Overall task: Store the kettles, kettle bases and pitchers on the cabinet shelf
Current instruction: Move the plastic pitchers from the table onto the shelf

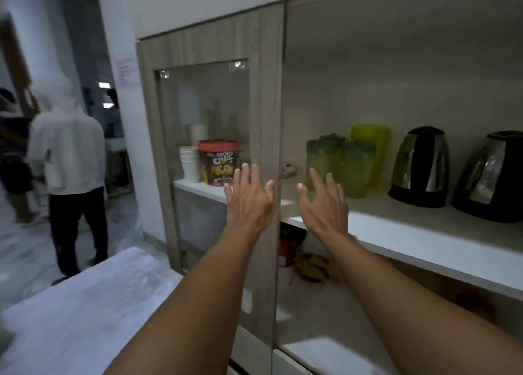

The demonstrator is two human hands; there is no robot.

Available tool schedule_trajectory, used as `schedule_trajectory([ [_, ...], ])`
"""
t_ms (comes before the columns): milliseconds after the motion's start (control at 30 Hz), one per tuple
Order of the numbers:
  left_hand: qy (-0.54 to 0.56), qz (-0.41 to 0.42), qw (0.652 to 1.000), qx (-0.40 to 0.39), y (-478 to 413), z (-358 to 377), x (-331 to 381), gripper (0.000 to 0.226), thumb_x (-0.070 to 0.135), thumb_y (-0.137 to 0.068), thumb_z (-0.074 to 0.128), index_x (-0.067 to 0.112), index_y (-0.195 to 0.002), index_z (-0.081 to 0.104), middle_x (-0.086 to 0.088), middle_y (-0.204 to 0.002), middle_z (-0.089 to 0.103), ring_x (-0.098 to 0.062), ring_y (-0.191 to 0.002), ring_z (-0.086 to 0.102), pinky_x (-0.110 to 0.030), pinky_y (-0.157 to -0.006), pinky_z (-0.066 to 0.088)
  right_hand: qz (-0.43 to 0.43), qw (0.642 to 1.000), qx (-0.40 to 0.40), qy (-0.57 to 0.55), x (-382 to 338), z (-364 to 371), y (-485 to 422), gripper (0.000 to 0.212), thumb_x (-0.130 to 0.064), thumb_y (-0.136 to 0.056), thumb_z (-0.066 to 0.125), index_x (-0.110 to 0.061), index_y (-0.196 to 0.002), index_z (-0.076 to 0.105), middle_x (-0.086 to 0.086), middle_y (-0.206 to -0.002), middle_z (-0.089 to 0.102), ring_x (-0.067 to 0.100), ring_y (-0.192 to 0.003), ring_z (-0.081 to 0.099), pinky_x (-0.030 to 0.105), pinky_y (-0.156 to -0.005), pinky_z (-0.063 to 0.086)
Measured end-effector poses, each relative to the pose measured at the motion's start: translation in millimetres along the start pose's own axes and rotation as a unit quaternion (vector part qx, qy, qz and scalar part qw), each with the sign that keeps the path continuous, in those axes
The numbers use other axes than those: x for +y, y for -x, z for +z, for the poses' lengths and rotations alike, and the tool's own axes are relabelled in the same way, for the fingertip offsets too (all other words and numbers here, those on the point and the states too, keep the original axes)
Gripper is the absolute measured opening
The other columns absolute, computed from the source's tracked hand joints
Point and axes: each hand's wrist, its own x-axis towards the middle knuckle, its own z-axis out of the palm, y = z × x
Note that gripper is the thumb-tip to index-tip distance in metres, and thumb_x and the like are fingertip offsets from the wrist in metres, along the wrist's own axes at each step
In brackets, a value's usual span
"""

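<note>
Two steel kettles with black handles and bases stand on the white cabinet shelf [418, 241]: one kettle [421, 166] in the middle, the other kettle [492, 176] at the right edge. Left of them stand green translucent pitchers [343, 166], a taller lime one [373, 136] behind. My left hand [249, 196] is raised with fingers spread in front of the wooden door frame [266, 119]. My right hand [324, 202] is also spread, just in front of the pitchers. Both hands hold nothing.
The left glass door [203, 114] is closed; behind it sit a choco-chips tub [219, 162] and paper cups [189, 162]. A white table [85, 304] lies at lower left. A person in a white hoodie [68, 159] walks away at left. Brown items [311, 267] lie on the lower shelf.
</note>
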Motion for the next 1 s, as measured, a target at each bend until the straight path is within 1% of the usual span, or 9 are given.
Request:
schedule_trajectory([
  [133, -0.066, -0.034, 0.997, 0.014, 30.8, -69.7, -63.0, 0.06, 0.043, -0.103, 0.027, 0.015, -0.155, 0.019, -0.007, -0.164, 0.012, -0.026, -0.152, 0.008, -0.055, -0.118, 0.006, -0.064, 0.996, -0.062, -0.019, -76.7, 38.7, 43.3, 0.061, -0.059, -0.1, 0.031, -0.04, -0.156, 0.018, 0.003, -0.168, 0.01, 0.03, -0.154, 0.01, 0.053, -0.121, 0.015],
  [267, -0.141, -0.102, 0.984, 0.037, 76.8, -148.7, -146.3, 0.059, 0.043, -0.103, 0.028, 0.014, -0.154, 0.023, -0.008, -0.163, 0.016, -0.027, -0.15, 0.013, -0.057, -0.118, 0.009, -0.107, 0.984, -0.124, -0.072, -168.2, 83.3, 93.4, 0.059, -0.055, -0.1, 0.036, -0.04, -0.156, 0.023, 0.003, -0.168, 0.014, 0.03, -0.153, 0.013, 0.053, -0.122, 0.015],
  [333, -0.168, -0.147, 0.974, 0.039, 108.2, -192.7, -190.5, 0.059, 0.042, -0.104, 0.028, 0.013, -0.155, 0.019, -0.007, -0.164, 0.013, -0.027, -0.151, 0.01, -0.056, -0.118, 0.007, -0.133, 0.975, -0.156, -0.091, -219.7, 108.8, 129.5, 0.059, -0.055, -0.1, 0.034, -0.039, -0.156, 0.022, 0.003, -0.168, 0.015, 0.03, -0.153, 0.014, 0.055, -0.122, 0.016],
  [433, -0.218, -0.209, 0.952, 0.045, 160.2, -259.9, -258.3, 0.06, 0.042, -0.104, 0.026, 0.013, -0.155, 0.018, -0.007, -0.164, 0.013, -0.028, -0.15, 0.012, -0.057, -0.117, 0.009, -0.184, 0.953, -0.211, -0.119, -298.4, 146.5, 196.4, 0.059, -0.055, -0.101, 0.033, -0.038, -0.156, 0.021, 0.004, -0.167, 0.016, 0.031, -0.153, 0.015, 0.055, -0.121, 0.017],
  [600, -0.275, -0.319, 0.905, 0.059, 241.7, -361.8, -350.6, 0.06, 0.042, -0.104, 0.024, 0.009, -0.154, 0.019, -0.008, -0.162, 0.018, -0.031, -0.147, 0.017, -0.058, -0.116, 0.015, -0.276, 0.9, -0.297, -0.161, -411.0, 201.3, 307.0, 0.059, -0.054, -0.099, 0.033, -0.037, -0.155, 0.025, 0.007, -0.166, 0.02, 0.03, -0.152, 0.018, 0.054, -0.119, 0.021],
  [700, -0.275, -0.364, 0.888, 0.062, 275.8, -397.5, -384.8, 0.061, 0.043, -0.104, 0.023, 0.009, -0.155, 0.018, -0.009, -0.163, 0.014, -0.031, -0.148, 0.016, -0.057, -0.117, 0.013, -0.299, 0.88, -0.336, -0.154, -448.8, 223.6, 354.8, 0.059, -0.054, -0.1, 0.033, -0.036, -0.155, 0.025, 0.006, -0.166, 0.018, 0.03, -0.152, 0.017, 0.053, -0.12, 0.02],
  [800, -0.282, -0.393, 0.873, 0.064, 300.2, -416.4, -412.3, 0.061, 0.043, -0.104, 0.023, 0.008, -0.154, 0.018, -0.01, -0.164, 0.011, -0.03, -0.149, 0.015, -0.056, -0.118, 0.012, -0.315, 0.87, -0.354, -0.139, -472.8, 244.3, 382.9, 0.058, -0.053, -0.1, 0.034, -0.036, -0.155, 0.026, 0.006, -0.166, 0.02, 0.03, -0.151, 0.021, 0.052, -0.118, 0.024],
  [933, -0.278, -0.427, 0.858, 0.062, 314.2, -423.5, -452.4, 0.061, 0.043, -0.104, 0.022, 0.008, -0.155, 0.017, -0.011, -0.164, 0.011, -0.03, -0.15, 0.012, -0.055, -0.118, 0.009, -0.322, 0.861, -0.371, -0.134, -493.7, 282.0, 396.2, 0.057, -0.051, -0.1, 0.036, -0.036, -0.154, 0.029, 0.007, -0.164, 0.024, 0.031, -0.149, 0.026, 0.051, -0.115, 0.029],
  [1000, -0.269, -0.436, 0.857, 0.059, 308.3, -420.0, -472.1, 0.062, 0.043, -0.104, 0.022, 0.008, -0.155, 0.016, -0.011, -0.164, 0.01, -0.029, -0.15, 0.01, -0.055, -0.118, 0.007, -0.322, 0.859, -0.373, -0.134, -498.7, 304.3, 393.6, 0.056, -0.05, -0.1, 0.037, -0.035, -0.153, 0.03, 0.007, -0.164, 0.026, 0.03, -0.149, 0.026, 0.051, -0.114, 0.031],
])
